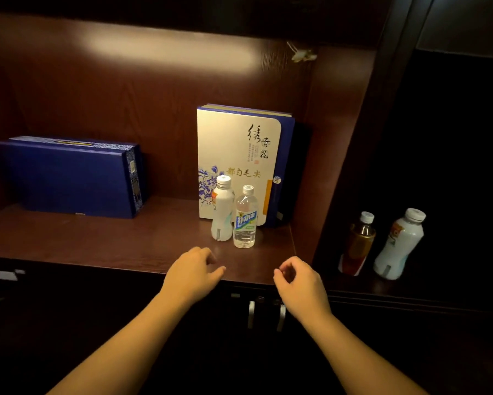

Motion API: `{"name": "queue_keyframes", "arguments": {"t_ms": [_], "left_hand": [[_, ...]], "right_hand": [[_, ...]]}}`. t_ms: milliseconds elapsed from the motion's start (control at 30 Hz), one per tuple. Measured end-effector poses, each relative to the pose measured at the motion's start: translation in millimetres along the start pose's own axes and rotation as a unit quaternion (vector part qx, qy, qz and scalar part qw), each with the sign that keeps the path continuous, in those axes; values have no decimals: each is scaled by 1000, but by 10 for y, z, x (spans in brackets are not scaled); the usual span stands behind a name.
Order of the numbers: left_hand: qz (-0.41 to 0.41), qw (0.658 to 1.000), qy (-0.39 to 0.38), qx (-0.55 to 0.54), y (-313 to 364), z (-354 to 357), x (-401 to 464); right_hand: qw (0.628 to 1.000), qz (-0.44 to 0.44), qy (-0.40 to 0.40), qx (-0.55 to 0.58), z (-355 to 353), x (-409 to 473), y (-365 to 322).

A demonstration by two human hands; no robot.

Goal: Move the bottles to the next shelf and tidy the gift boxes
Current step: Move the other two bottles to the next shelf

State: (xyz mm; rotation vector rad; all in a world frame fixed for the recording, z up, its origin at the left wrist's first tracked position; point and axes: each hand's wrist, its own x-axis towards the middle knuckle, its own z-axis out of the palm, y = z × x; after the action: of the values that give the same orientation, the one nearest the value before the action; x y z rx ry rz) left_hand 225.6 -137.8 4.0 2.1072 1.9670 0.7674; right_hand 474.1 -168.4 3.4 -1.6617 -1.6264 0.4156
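Observation:
Two bottles stand close together on the lit wooden shelf (111,240): a white milky bottle (222,209) and a clear water bottle (245,220) with a blue-green label. Behind them a cream and blue gift box (239,143) stands upright on end. A dark blue gift box (68,175) rests on its long side at the left. In the dark shelf at the right stand a brown tea bottle (357,246) and a large white bottle (399,246). My left hand (194,270) and my right hand (299,280) hover empty at the shelf's front edge, fingers loosely curled.
A dark vertical partition (350,172) divides the lit shelf from the right one. Below the shelf are cabinet doors with two metal handles (265,313). A pale object (0,277) lies at the far left edge. A small fitting (300,54) hangs at the shelf's upper back.

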Motion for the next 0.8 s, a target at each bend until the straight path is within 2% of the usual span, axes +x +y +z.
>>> {"name": "queue_keyframes", "arguments": {"t_ms": [367,567,800], "left_hand": [[-39,999,-2,11,-212,141,805],[-93,996,3,-15,-229,409,1181],[-105,986,0,-130,-296,647,1572]], "right_hand": [[999,6,-45,-22,757,890,-361],[998,55,-17,29,1082,1300,-218],[997,28,-8,76,1282,1658,-132]]}}
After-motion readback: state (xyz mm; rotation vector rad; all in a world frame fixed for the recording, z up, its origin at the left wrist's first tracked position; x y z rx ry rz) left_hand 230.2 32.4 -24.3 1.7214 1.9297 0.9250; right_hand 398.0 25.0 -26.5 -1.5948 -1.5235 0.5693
